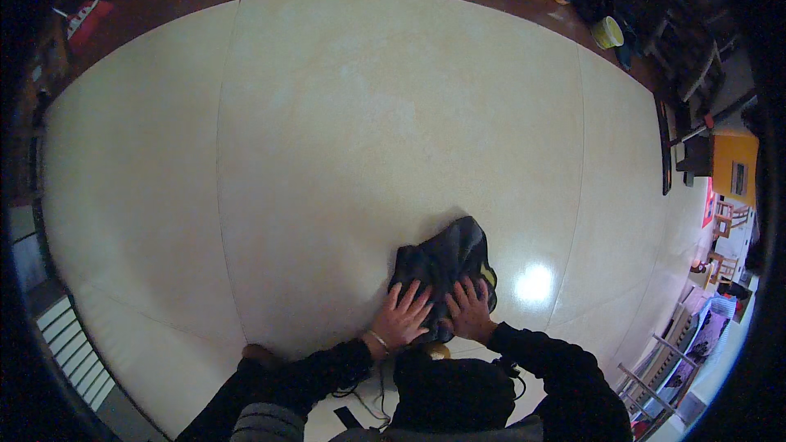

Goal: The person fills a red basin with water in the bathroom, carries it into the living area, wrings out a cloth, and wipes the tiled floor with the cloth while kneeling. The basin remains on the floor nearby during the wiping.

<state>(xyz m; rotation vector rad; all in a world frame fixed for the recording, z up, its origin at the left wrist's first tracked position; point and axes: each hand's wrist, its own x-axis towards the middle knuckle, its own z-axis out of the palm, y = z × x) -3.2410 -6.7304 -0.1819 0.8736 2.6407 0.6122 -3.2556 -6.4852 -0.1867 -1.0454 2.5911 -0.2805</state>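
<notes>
A crumpled dark grey cloth [457, 242], possibly a garment, lies on the pale tiled floor [368, 135]. Yellow-green trim shows along its right edge. My left hand [402, 316] rests palm down with spread fingers on the cloth's lower left part, a bracelet around the wrist. On the lower right part lies my right hand [470, 310], fingers also apart. Both hands press flat against the fabric and neither grips it. The cloth's underside is hidden.
Cables [368, 408] and a small dark flat object [348, 417] lie near my body. A yellow-white bucket [607, 32] stands far right, with a red dustpan-like object [89, 24] far left. Wooden chairs [724, 218] and a metal-framed rack [657, 374] appear along the right rim.
</notes>
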